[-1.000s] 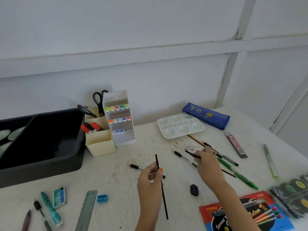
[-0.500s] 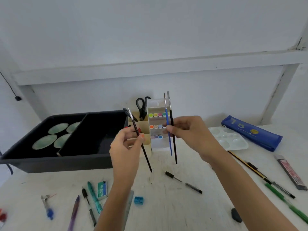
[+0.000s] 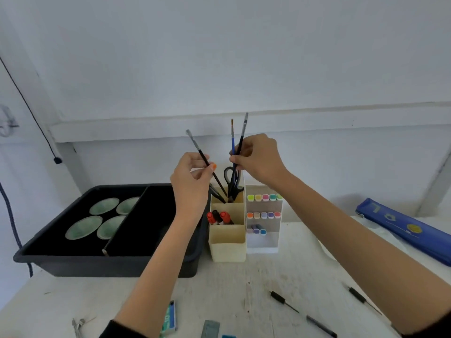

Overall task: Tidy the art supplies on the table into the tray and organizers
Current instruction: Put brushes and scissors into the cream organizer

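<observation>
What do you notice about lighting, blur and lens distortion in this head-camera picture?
Head view: soft, even light, no glare or hard shadows; the black paintbrush tip looks slightly blurred; wide-angle stretch enlarges the right forearm toward the bottom edge; the ruler there is soft.

A pale, bluish-white wall [image 3: 219,57] fills the whole upper half of what I see. A flat white rail [image 3: 353,115] crosses it from left to right at mid-frame, and a white post [image 3: 436,186] drops from the rail at the right edge. In the upper left a thin dark cord [image 3: 29,108] slants down the wall to a small dark end piece. Below it, a thicker dark blue rope [image 3: 11,217] hangs at the left edge. The tabletop [image 3: 231,284] along the bottom is whitish, scuffed wood. The light is soft and even.
</observation>
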{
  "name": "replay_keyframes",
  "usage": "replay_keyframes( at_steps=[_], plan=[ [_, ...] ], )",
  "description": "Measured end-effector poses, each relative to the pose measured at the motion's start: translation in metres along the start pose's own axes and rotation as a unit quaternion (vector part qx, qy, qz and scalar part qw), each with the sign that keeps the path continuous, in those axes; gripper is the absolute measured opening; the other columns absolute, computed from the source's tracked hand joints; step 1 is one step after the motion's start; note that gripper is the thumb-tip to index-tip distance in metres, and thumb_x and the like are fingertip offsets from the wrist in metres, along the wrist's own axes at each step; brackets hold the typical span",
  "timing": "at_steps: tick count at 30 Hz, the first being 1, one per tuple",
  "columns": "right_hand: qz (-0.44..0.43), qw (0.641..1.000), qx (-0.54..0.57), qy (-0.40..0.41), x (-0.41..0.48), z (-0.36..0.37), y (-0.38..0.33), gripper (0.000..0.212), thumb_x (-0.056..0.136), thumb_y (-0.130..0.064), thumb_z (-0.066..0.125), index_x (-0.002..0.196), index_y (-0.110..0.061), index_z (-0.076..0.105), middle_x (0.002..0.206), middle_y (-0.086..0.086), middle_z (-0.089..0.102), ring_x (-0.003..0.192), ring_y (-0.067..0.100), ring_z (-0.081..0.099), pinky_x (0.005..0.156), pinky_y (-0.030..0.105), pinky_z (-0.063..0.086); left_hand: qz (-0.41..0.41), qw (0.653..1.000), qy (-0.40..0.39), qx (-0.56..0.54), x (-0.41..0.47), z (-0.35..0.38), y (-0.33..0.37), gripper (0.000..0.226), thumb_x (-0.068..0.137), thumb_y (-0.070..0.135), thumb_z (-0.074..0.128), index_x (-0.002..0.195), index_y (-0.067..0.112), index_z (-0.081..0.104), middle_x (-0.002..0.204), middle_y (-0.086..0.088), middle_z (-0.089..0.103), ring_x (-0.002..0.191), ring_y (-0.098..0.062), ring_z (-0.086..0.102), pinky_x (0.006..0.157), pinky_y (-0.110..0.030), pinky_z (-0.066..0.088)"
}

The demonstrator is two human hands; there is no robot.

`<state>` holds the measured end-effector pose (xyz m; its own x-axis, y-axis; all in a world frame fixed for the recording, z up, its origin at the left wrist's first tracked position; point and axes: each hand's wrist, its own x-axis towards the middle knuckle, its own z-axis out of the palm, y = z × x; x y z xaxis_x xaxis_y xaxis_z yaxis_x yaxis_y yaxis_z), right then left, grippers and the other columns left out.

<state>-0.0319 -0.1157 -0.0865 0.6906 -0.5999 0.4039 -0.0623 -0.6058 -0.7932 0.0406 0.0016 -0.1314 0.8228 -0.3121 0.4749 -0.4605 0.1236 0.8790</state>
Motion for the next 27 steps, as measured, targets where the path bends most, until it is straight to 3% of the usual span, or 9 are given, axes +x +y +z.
replay_keyframes(
  at_steps=[4,6,9,11,16,20,22,24,27],
  plan=[
    [-0.003,0.997,-0.074,-0.027,0.030,0.022,0.014,0.011,0.078,-0.001,0.071,0.088,0.004,0.068,0.083,0.014,0.068,0.081,0.028,0.068,0.079,0.040,0.056,-0.016,0.999,-0.019,0.028,0.022,0.015,-0.029,0.016,0.085,0.005,0.066,0.097,0.013,0.059,0.090,-0.003,0.064,0.083,-0.018,0.067,0.079,-0.031,0.057],
    [0.000,0.991,-0.123,-0.049,0.043,0.032,0.021,0.010,0.079,-0.002,0.070,0.088,0.003,0.068,0.086,0.016,0.069,0.080,0.027,0.067,0.077,0.035,0.056,-0.025,0.998,-0.028,0.041,0.031,0.022,-0.043,0.016,0.085,0.005,0.066,0.096,0.013,0.058,0.087,-0.001,0.062,0.083,-0.020,0.066,0.077,-0.031,0.056],
    [0.013,0.976,-0.203,-0.073,0.056,0.044,0.034,0.009,0.079,-0.005,0.069,0.088,-0.001,0.067,0.090,0.013,0.069,0.068,0.017,0.059,0.055,0.014,0.045,-0.047,0.996,-0.054,0.046,0.037,0.030,-0.058,0.015,0.086,0.005,0.065,0.093,0.014,0.056,0.083,0.000,0.062,0.079,-0.019,0.066,0.074,-0.030,0.056],
    [0.033,0.970,-0.227,-0.078,0.060,0.049,0.042,0.008,0.080,-0.003,0.068,0.087,-0.001,0.066,0.092,0.013,0.068,0.065,0.014,0.053,0.048,0.012,0.036,-0.059,0.995,-0.073,0.046,0.038,0.036,-0.066,0.015,0.086,0.004,0.065,0.093,0.013,0.056,0.083,0.000,0.062,0.076,-0.018,0.065,0.071,-0.027,0.055],
    [0.045,0.956,-0.272,-0.100,0.062,0.050,0.052,0.014,0.081,-0.007,0.068,0.091,0.001,0.063,0.091,0.012,0.063,0.075,0.019,0.056,0.048,0.012,0.032,-0.083,0.990,-0.098,0.053,0.040,0.052,-0.078,0.018,0.085,0.003,0.065,0.096,0.012,0.055,0.084,0.001,0.061,0.076,-0.014,0.063,0.066,-0.019,0.053],
    [0.034,0.951,-0.284,-0.119,0.061,0.051,0.055,0.015,0.083,-0.006,0.065,0.096,0.002,0.065,0.098,0.015,0.068,0.086,0.023,0.063,0.063,0.021,0.046,-0.094,0.984,-0.143,0.057,0.038,0.058,-0.083,0.020,0.085,0.001,0.064,0.099,0.012,0.055,0.086,0.002,0.060,0.083,-0.017,0.064,0.067,-0.017,0.052],
    [0.028,0.954,-0.273,-0.124,0.060,0.049,0.055,0.020,0.083,-0.003,0.065,0.103,0.001,0.065,0.102,0.016,0.067,0.095,0.024,0.064,0.074,0.021,0.047,-0.092,0.980,-0.162,0.074,0.038,0.058,-0.082,0.028,0.086,0.002,0.063,0.112,0.009,0.057,0.093,0.003,0.061,0.093,-0.017,0.063,0.075,-0.016,0.050],
    [0.026,0.961,-0.246,-0.121,0.060,0.047,0.057,0.026,0.084,-0.001,0.063,0.110,-0.002,0.062,0.110,0.015,0.064,0.100,0.023,0.062,0.077,0.020,0.044,-0.073,0.974,-0.179,0.119,0.038,0.055,-0.078,0.046,0.088,0.004,0.062,0.131,0.010,0.049,0.115,0.002,0.058,0.110,-0.013,0.055,0.088,-0.016,0.044],
    [0.002,0.968,-0.235,-0.087,0.061,0.043,0.056,0.024,0.089,-0.002,0.054,0.112,-0.003,0.060,0.113,0.015,0.061,0.100,0.025,0.060,0.079,0.023,0.046,-0.027,0.969,-0.182,0.167,0.038,0.045,-0.075,0.058,0.091,0.010,0.058,0.143,0.017,0.034,0.150,0.001,0.033,0.139,-0.015,0.029,0.108,-0.022,0.024]
  ],
)
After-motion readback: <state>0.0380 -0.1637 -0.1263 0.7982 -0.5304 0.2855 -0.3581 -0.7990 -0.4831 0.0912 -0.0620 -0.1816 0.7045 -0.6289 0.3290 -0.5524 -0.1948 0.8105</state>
